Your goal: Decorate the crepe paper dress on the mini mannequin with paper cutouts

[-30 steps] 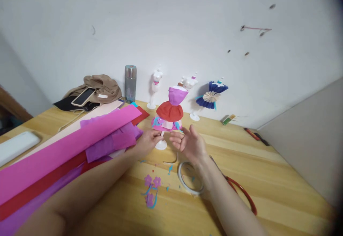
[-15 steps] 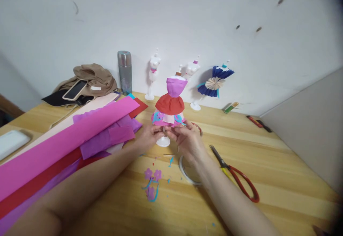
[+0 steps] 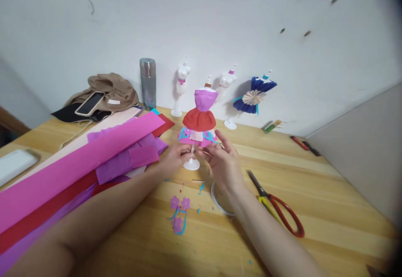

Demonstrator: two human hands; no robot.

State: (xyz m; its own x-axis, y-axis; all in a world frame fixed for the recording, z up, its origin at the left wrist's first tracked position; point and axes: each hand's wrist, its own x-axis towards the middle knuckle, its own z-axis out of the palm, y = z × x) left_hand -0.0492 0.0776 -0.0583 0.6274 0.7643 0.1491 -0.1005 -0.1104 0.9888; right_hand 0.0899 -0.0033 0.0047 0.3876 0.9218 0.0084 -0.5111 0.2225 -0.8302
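A small white mannequin stand (image 3: 191,164) wears a paper dress (image 3: 199,117) with a purple top, red skirt and pink hem. My left hand (image 3: 174,159) pinches the thin post just under the hem. My right hand (image 3: 221,159) is beside the post on the right, its thumb and forefinger pinched near the hem on something too small to make out, other fingers raised. Purple paper flowers with blue stems (image 3: 178,212) lie on the wooden table (image 3: 320,210) in front of the stand.
Long pink, red and purple crepe paper sheets (image 3: 78,159) lie at left. A roll of white tape (image 3: 220,195) and red-handled scissors (image 3: 279,210) lie at right. Along the wall stand a flask (image 3: 148,83), more mannequins (image 3: 181,85), a blue paper dress (image 3: 253,97), a phone on a bag (image 3: 91,103).
My right hand came in from an open pose beside the stand and pinched at the dress hem. My left hand stays on the post. The view shifted slightly.
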